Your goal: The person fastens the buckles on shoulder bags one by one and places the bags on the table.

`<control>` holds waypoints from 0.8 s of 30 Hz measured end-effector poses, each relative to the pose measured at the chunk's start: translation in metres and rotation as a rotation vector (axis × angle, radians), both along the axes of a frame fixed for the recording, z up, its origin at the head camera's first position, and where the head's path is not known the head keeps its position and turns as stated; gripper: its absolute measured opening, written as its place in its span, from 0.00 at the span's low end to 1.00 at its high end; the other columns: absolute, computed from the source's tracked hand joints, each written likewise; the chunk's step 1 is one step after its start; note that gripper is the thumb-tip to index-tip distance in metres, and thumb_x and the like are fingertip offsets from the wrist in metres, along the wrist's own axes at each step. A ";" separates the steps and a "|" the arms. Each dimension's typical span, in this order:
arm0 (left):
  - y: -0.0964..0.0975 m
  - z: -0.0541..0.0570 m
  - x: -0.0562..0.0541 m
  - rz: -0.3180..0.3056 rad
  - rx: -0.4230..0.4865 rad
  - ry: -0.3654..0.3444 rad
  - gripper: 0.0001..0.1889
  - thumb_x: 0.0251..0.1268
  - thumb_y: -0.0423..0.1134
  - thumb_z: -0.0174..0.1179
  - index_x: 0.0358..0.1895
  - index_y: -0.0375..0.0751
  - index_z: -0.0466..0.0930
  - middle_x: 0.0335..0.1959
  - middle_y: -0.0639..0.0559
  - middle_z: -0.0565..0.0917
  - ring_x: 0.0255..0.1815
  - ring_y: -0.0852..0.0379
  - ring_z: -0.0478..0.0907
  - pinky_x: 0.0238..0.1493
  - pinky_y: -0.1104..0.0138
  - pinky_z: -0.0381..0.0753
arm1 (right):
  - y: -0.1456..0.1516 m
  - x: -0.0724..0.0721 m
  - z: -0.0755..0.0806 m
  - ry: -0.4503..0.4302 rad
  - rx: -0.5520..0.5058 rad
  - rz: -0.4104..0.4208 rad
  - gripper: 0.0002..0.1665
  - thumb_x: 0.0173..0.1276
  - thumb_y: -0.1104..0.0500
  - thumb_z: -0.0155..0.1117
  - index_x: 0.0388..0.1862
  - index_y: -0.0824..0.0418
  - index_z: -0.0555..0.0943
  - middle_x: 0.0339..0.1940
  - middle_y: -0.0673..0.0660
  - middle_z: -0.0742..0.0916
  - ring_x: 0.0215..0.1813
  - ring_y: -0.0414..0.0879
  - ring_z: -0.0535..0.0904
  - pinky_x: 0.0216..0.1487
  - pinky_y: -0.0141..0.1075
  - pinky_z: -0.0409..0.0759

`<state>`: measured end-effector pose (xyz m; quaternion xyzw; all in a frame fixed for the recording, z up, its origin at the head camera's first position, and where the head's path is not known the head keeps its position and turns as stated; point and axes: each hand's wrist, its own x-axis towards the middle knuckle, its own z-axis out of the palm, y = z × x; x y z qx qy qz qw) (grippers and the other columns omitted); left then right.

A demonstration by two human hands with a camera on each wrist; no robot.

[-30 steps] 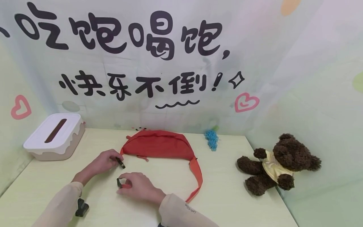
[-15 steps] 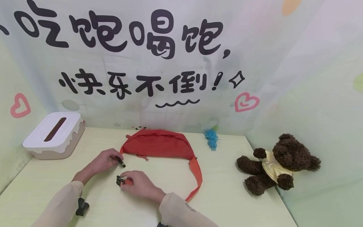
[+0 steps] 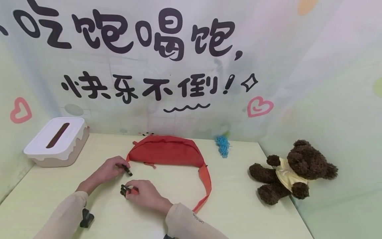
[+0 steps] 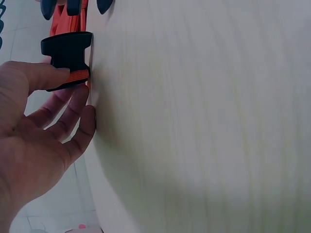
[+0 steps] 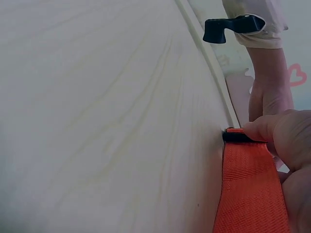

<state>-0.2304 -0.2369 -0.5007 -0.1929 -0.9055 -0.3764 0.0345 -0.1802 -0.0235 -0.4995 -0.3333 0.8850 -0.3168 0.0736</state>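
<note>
A red waist bag [image 3: 167, 151] lies on the table with its orange strap [image 3: 205, 181] curving round to the front. My left hand [image 3: 111, 170], at the bag's left end, pinches the black socket half of a strap buckle [image 4: 68, 51] between thumb and fingers. In my right hand [image 3: 148, 196] is the pronged half of the buckle [image 3: 123, 191], gripped where the orange webbing [image 5: 252, 189] joins it. Its prongs [image 4: 74, 7] point toward the socket half in the left wrist view, and a gap separates the two halves.
A white-lidded tissue box [image 3: 56, 141] stands at the back left. Blue tangled yarn [image 3: 222, 146] lies right of the bag. Farther right, a brown teddy bear [image 3: 293, 172] in a yellow shirt lies on its side near the table's right edge.
My right hand has turned the pronged buckle half so its prongs show more, and shifted it slightly left. My left hand stays almost still with the socket half.
</note>
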 end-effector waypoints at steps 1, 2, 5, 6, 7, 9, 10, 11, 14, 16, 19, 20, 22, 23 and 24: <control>0.000 0.000 0.000 -0.001 0.001 0.000 0.16 0.52 0.17 0.60 0.36 0.42 0.86 0.36 0.52 0.84 0.38 0.62 0.78 0.41 0.68 0.80 | 0.000 0.000 0.000 0.001 0.001 -0.002 0.16 0.66 0.56 0.69 0.53 0.49 0.85 0.42 0.39 0.87 0.35 0.26 0.71 0.41 0.17 0.68; 0.000 0.000 0.000 -0.003 0.001 0.001 0.16 0.52 0.16 0.60 0.36 0.42 0.86 0.36 0.52 0.84 0.38 0.62 0.78 0.41 0.68 0.80 | 0.000 0.001 0.000 -0.001 0.002 -0.004 0.16 0.66 0.56 0.69 0.53 0.49 0.85 0.40 0.39 0.87 0.34 0.26 0.71 0.39 0.17 0.68; 0.000 0.000 0.000 -0.013 0.003 -0.002 0.16 0.52 0.17 0.61 0.36 0.41 0.86 0.36 0.52 0.84 0.37 0.62 0.78 0.41 0.68 0.80 | 0.000 0.001 0.000 -0.001 0.005 -0.001 0.15 0.66 0.57 0.69 0.52 0.49 0.85 0.29 0.40 0.83 0.28 0.26 0.67 0.32 0.18 0.65; 0.000 0.001 0.000 -0.015 0.003 -0.002 0.16 0.52 0.17 0.61 0.36 0.41 0.86 0.36 0.52 0.84 0.37 0.61 0.78 0.41 0.68 0.80 | 0.000 0.002 0.000 0.003 0.006 0.002 0.15 0.66 0.57 0.69 0.52 0.50 0.86 0.25 0.40 0.81 0.26 0.26 0.66 0.30 0.18 0.64; 0.001 0.001 0.000 -0.020 0.000 -0.003 0.15 0.52 0.17 0.61 0.36 0.41 0.86 0.37 0.52 0.84 0.38 0.61 0.78 0.41 0.68 0.80 | 0.000 0.002 0.000 0.006 0.007 0.005 0.15 0.66 0.57 0.69 0.51 0.50 0.86 0.23 0.41 0.78 0.25 0.27 0.65 0.28 0.18 0.64; 0.001 0.001 0.000 -0.024 0.000 0.001 0.15 0.52 0.17 0.61 0.36 0.41 0.86 0.36 0.52 0.84 0.37 0.61 0.78 0.41 0.68 0.80 | 0.000 0.002 -0.001 0.014 0.007 0.009 0.14 0.66 0.57 0.69 0.50 0.50 0.86 0.20 0.41 0.75 0.24 0.26 0.64 0.27 0.18 0.63; 0.001 0.001 0.000 -0.023 -0.001 0.004 0.16 0.52 0.17 0.61 0.36 0.41 0.86 0.36 0.53 0.83 0.37 0.61 0.78 0.41 0.68 0.80 | -0.001 0.002 -0.001 0.020 0.008 0.012 0.13 0.66 0.57 0.69 0.50 0.50 0.86 0.20 0.40 0.74 0.24 0.25 0.64 0.27 0.18 0.63; 0.000 0.001 0.000 -0.023 -0.002 0.006 0.16 0.52 0.17 0.61 0.36 0.42 0.86 0.36 0.53 0.83 0.37 0.61 0.78 0.41 0.68 0.80 | -0.001 0.002 -0.001 0.023 0.007 0.014 0.13 0.66 0.57 0.69 0.50 0.50 0.86 0.19 0.40 0.74 0.24 0.25 0.64 0.27 0.17 0.63; 0.000 0.000 -0.001 -0.025 -0.004 0.013 0.16 0.51 0.16 0.61 0.36 0.42 0.86 0.36 0.53 0.83 0.37 0.62 0.78 0.41 0.68 0.80 | 0.000 0.002 -0.001 0.019 -0.005 0.024 0.13 0.66 0.57 0.69 0.49 0.50 0.86 0.19 0.40 0.74 0.24 0.25 0.64 0.28 0.17 0.64; -0.001 0.000 -0.001 -0.022 -0.009 0.008 0.16 0.52 0.17 0.61 0.36 0.42 0.86 0.36 0.53 0.83 0.37 0.63 0.77 0.41 0.69 0.79 | 0.001 0.001 -0.001 0.006 -0.019 0.026 0.13 0.66 0.58 0.69 0.49 0.51 0.86 0.19 0.40 0.75 0.24 0.25 0.65 0.28 0.17 0.64; -0.001 0.002 0.000 -0.020 -0.022 -0.008 0.15 0.53 0.18 0.61 0.36 0.42 0.86 0.36 0.53 0.84 0.37 0.61 0.78 0.42 0.69 0.79 | 0.002 0.001 -0.002 -0.024 -0.042 0.013 0.13 0.66 0.59 0.68 0.49 0.51 0.86 0.18 0.40 0.74 0.23 0.25 0.64 0.27 0.18 0.64; -0.001 0.003 0.000 -0.019 -0.028 -0.013 0.14 0.53 0.19 0.61 0.36 0.42 0.86 0.36 0.53 0.84 0.37 0.59 0.78 0.42 0.68 0.79 | 0.003 0.000 -0.002 -0.036 -0.049 0.005 0.12 0.66 0.59 0.68 0.49 0.51 0.86 0.18 0.40 0.74 0.23 0.26 0.64 0.26 0.18 0.64; -0.001 0.006 0.000 -0.010 -0.039 -0.028 0.13 0.52 0.19 0.62 0.35 0.41 0.86 0.36 0.52 0.84 0.37 0.56 0.79 0.42 0.66 0.79 | 0.003 -0.001 -0.002 -0.058 -0.065 -0.010 0.12 0.66 0.60 0.68 0.48 0.51 0.86 0.18 0.40 0.73 0.22 0.26 0.64 0.25 0.19 0.64; -0.001 0.007 0.001 -0.003 -0.050 -0.037 0.13 0.52 0.20 0.62 0.35 0.41 0.86 0.36 0.52 0.84 0.37 0.55 0.79 0.41 0.66 0.79 | 0.003 -0.001 -0.002 -0.065 -0.070 -0.015 0.12 0.66 0.60 0.68 0.48 0.51 0.85 0.18 0.41 0.73 0.22 0.27 0.64 0.25 0.20 0.64; 0.000 0.009 0.001 0.006 -0.062 -0.048 0.13 0.52 0.20 0.62 0.34 0.41 0.86 0.36 0.52 0.84 0.37 0.54 0.79 0.41 0.65 0.78 | 0.003 -0.001 -0.002 -0.072 -0.077 -0.018 0.12 0.66 0.60 0.68 0.48 0.51 0.85 0.18 0.41 0.73 0.22 0.27 0.64 0.25 0.20 0.64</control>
